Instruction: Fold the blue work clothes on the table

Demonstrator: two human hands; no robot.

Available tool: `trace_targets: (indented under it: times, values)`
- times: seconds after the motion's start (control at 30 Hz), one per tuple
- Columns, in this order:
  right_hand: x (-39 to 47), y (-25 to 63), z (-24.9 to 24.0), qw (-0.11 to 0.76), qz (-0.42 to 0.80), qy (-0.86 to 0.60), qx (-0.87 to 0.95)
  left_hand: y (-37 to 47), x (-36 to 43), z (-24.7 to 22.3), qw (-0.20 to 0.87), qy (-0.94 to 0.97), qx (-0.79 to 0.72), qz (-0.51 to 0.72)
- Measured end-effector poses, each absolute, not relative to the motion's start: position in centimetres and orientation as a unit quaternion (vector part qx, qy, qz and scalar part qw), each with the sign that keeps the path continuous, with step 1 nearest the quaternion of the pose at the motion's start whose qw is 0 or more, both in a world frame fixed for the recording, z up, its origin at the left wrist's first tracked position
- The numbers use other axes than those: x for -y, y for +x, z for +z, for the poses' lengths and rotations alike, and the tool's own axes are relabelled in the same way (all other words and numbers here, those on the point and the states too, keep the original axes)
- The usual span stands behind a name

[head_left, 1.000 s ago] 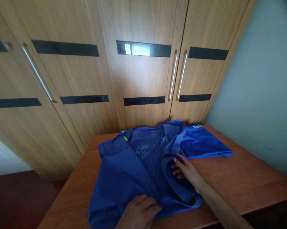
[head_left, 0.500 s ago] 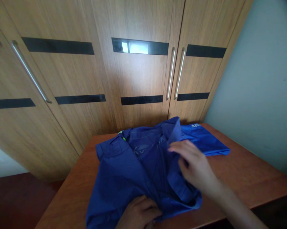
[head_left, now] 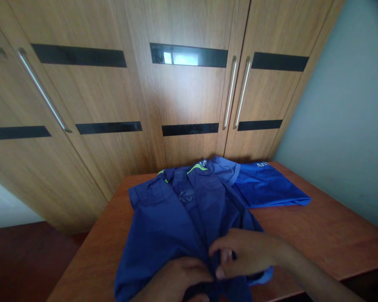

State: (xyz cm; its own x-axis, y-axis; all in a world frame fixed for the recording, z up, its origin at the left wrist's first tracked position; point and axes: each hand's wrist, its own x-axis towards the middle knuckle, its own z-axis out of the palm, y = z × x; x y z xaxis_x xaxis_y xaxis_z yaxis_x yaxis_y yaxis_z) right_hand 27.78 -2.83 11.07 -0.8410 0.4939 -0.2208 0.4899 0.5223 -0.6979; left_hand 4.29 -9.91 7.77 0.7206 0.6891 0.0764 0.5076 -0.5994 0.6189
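Observation:
A dark blue short-sleeved shirt with bright green trim at the collar lies front up on the brown table, its front parted at the neck. Near the lower front edge, my left hand has its fingers curled on the cloth. My right hand pinches the shirt's front opening just right of it, thumb and fingers bent together. The cloth between the two hands is dark and partly covered by the fingers.
A folded bright blue garment with white lettering lies at the back right of the table, against the shirt's sleeve. Behind stands a wooden wardrobe with metal handles. A pale wall rises at the right.
The right front panel and sleeve, lifted and folded over before, now lie spread flatter. My right hand has come down toward my left hand. The view has shifted slightly.

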Motion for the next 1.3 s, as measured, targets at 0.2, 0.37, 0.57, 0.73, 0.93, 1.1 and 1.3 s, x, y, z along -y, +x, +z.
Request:
trace_targets:
  times: [0.2, 0.37, 0.57, 0.73, 0.93, 1.1, 1.3]
  values:
    - [-5.9, 23.5, 8.9, 0.215, 0.211, -0.454, 0.838, -0.3, 0.3, 11.8, 0.098, 0.789, -0.576, 0.19]
    - [-9.1, 20.5, 5.3, 0.159, 0.084, -0.493, 0.851, -5.2, -10.5, 10.2, 0.036, 0.635, -0.756, 0.155]
    - [-8.7, 21.4, 0.8, 0.161, 0.06, -0.504, 0.847, -7.4, -15.9, 8.3, 0.153, 0.59, -0.77, 0.191]
    - [-8.9, 22.2, -0.5, 0.189, 0.045, -0.499, 0.845, -8.4, -17.6, 9.0, 0.281, 0.537, -0.72, 0.337]
    - [-9.1, 21.4, 0.6, 0.274, 0.161, -0.49, 0.812, -7.9, -16.4, 10.7, 0.453, 0.453, -0.555, 0.53]
    - [-10.9, 17.3, 3.7, 0.375, 0.52, -0.391, 0.66, -6.1, -15.2, 10.1, 0.526, 0.426, -0.454, 0.579]
    - [-11.7, 13.1, 5.5, 0.331, 0.673, -0.343, 0.566, -5.1, -15.3, 9.2, 0.529, 0.438, -0.43, 0.585]
